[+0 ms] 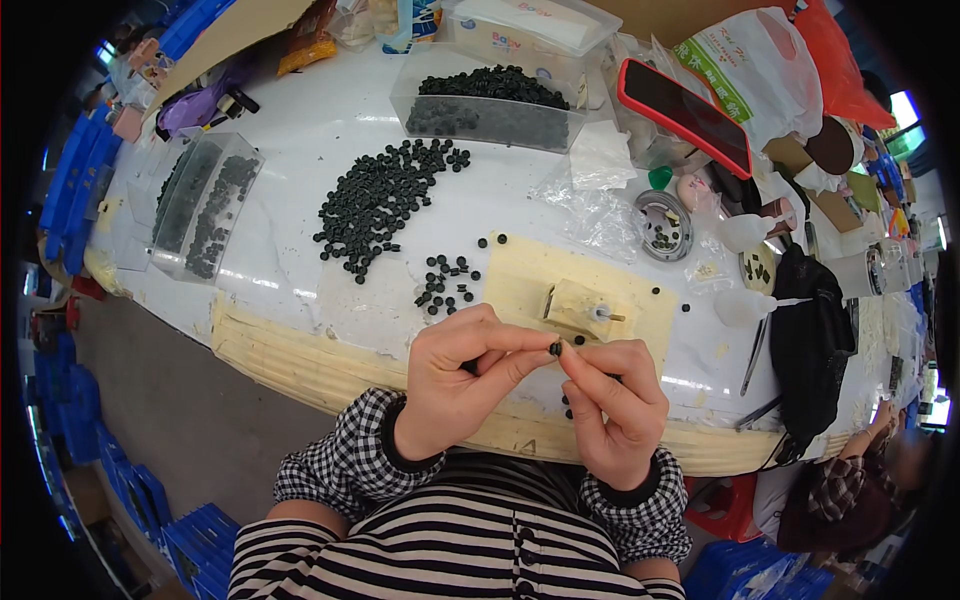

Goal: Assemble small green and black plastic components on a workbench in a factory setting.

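Between the fingertips of both hands is a small black round part [555, 350], with a tiny brass-coloured bit at its upper edge. My left hand [458, 375] pinches it between thumb and forefinger. From the other side, my right hand [620, 405] closes its fingertips against it; whether these hold a separate piece is too small to tell. Another dark piece shows under the left fingers. Just beyond the hands, a small yellowish fixture [575, 308] with a metal pin stands on a cream board [510, 275]. A small group of black parts [445, 283] lies left of the board.
A large pile of black parts [375, 205] spreads across the white table. Behind it stands a clear bin of them [490, 100], and another clear bin [205, 205] is far left. On the right are a red-cased phone [685, 112], a round tin [663, 228], squeeze bottles [742, 308] and a black pouch [810, 340].
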Demonstrator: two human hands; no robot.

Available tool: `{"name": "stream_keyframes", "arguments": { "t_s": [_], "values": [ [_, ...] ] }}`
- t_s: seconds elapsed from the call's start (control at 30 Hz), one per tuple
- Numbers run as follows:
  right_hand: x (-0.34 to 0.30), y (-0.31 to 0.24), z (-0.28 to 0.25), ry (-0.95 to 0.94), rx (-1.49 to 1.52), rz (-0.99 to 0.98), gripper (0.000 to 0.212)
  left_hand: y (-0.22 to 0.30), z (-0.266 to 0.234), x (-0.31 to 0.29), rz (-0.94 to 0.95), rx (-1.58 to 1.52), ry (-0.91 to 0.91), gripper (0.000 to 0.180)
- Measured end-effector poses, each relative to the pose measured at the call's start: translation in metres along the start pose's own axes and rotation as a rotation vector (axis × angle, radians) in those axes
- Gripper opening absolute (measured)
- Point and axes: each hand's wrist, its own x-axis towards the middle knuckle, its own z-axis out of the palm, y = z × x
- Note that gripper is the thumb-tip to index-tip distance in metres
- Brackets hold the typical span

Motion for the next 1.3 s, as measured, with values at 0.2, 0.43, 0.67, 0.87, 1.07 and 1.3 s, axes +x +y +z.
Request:
{"name": "stream_keyframes", "arguments": {
  "t_s": [0.2,0.43,0.67,0.87,1.07,1.3],
  "values": [
    [-0.0008,0.0003,0.0001,0.0,-0.002,-0.004,0.032,-0.0001,-0.0005,0.0001,0.011,0.022,-0.009,0.023],
    [-0.0009,-0.0002,0.0,-0.007,0.005,0.002,0.032,-0.001,-0.0002,0.0002,0.024,0.014,-0.009,0.024],
    [-0.0005,-0.0004,-0.0012,-0.022,0.025,0.01,0.032,0.0035,-0.0004,0.0002,0.0,0.023,-0.017,0.025],
    [-0.0007,-0.0002,-0.001,-0.022,0.028,0.015,0.031,0.0044,0.0,0.0003,-0.005,0.029,-0.017,0.025],
    [-0.0013,0.0006,-0.0009,-0.017,0.038,0.005,0.031,0.0032,-0.0008,0.0007,0.031,0.035,-0.026,0.026],
    [-0.001,-0.0001,-0.0015,-0.019,0.023,0.006,0.031,0.0038,0.0003,0.0004,0.005,0.015,-0.021,0.024]
  ]
}}
